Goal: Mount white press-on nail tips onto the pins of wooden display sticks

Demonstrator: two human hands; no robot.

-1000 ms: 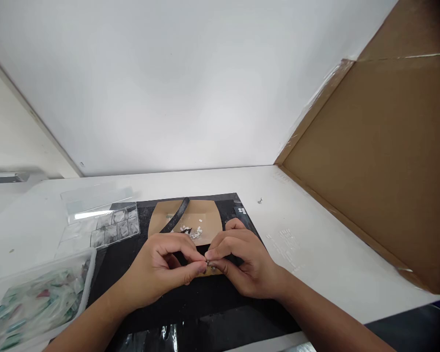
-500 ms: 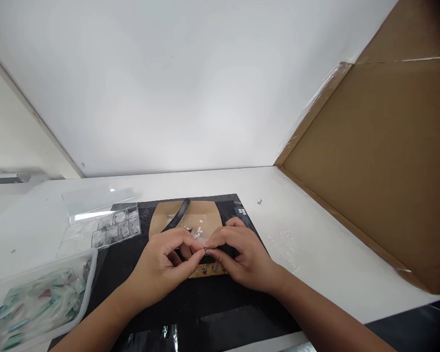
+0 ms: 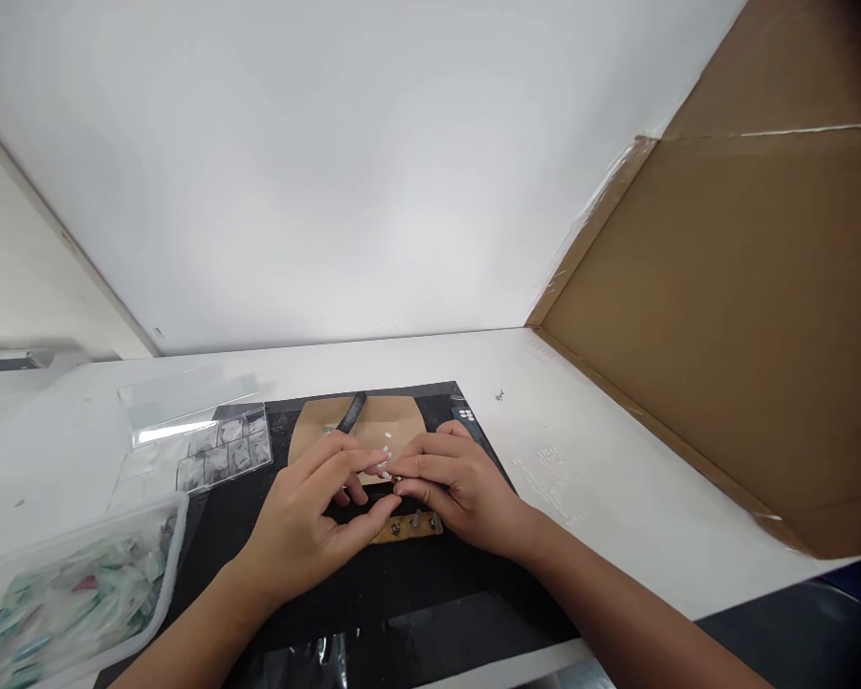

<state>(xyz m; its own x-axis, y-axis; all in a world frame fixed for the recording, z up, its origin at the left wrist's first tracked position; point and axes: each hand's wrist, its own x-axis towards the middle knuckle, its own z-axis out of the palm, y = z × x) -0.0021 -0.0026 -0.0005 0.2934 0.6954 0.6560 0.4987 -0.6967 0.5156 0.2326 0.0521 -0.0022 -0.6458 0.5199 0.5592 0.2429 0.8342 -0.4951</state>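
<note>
My left hand (image 3: 308, 522) and my right hand (image 3: 453, 488) meet fingertip to fingertip over a black mat (image 3: 287, 584). Between the tips sits a tiny metal part (image 3: 396, 479), pinched by my right thumb and forefinger; my left fingers are spread and touch it lightly. Just below the hands lies a small brown strip with metal studs (image 3: 408, 526). Behind the hands is a tan cardboard piece (image 3: 316, 431) with small white bits (image 3: 386, 450) and a black tool handle (image 3: 350, 411) on it.
A clear compartment box (image 3: 215, 445) with its lid open lies at the left of the mat. A plastic tub of green and white packets (image 3: 64, 584) is at the near left. A brown cardboard wall (image 3: 746, 316) stands at the right. A tiny metal bit (image 3: 499, 395) lies on the white table (image 3: 617, 478).
Both hands have moved a little away from me, up the mat toward the tan cardboard. My left fingers have spread open. The studded brown strip is now uncovered below the hands.
</note>
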